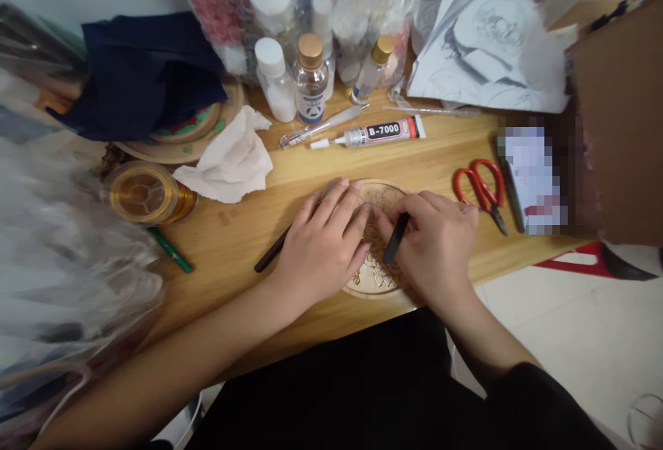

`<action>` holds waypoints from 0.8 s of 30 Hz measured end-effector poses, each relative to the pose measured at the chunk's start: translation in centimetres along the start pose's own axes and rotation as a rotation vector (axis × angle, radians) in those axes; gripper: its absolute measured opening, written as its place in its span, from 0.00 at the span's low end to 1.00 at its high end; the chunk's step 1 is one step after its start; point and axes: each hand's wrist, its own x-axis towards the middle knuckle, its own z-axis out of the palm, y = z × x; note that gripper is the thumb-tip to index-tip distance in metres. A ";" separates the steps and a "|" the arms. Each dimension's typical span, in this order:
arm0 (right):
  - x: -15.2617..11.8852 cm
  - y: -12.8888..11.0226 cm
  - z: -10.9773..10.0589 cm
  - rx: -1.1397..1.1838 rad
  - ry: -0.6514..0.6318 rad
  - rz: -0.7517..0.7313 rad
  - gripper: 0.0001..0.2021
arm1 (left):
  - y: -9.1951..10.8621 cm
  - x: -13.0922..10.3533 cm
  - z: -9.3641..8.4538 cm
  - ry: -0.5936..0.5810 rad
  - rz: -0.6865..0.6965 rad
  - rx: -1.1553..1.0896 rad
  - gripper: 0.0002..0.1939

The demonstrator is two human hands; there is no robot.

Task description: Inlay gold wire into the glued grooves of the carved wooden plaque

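Observation:
A round wooden board (362,291) with a drawn pattern and gold wire outlines lies near the table's front edge. My left hand (326,246) rests over its left part, fingers spread. From the right, my right hand (438,246) is closed around a dark flat-ended tool (396,238), most likely tweezers, over the board's right part. The tool's tip is hidden by the fingers. A dark stick (272,251) lies partly under my left hand. Red-handled scissors (483,191) lie right of my right hand.
On the wooden table (217,298) are a glue tube (383,132), a clear pen (326,125), capped bottles (311,84), a crumpled tissue (231,160), a gold wire spool (148,194) and a green pencil (170,250). A cardboard box (621,119) and a blurred-out phone (533,181) stand right.

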 end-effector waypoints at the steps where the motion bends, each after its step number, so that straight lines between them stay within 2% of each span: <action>1: 0.1 0.0 0.0 0.004 -0.008 0.005 0.15 | 0.0 0.0 0.0 0.000 -0.001 -0.002 0.20; 14: 0.3 -0.3 -0.4 0.125 -0.107 0.086 0.13 | 0.0 0.0 0.1 0.023 0.014 0.025 0.20; 19: -0.1 0.3 -0.7 0.204 -0.133 0.056 0.10 | 0.0 0.0 0.1 0.029 0.018 0.028 0.20; 24: -0.4 0.2 -0.5 0.172 -0.099 0.019 0.10 | 0.0 -0.1 0.2 0.045 0.024 0.026 0.20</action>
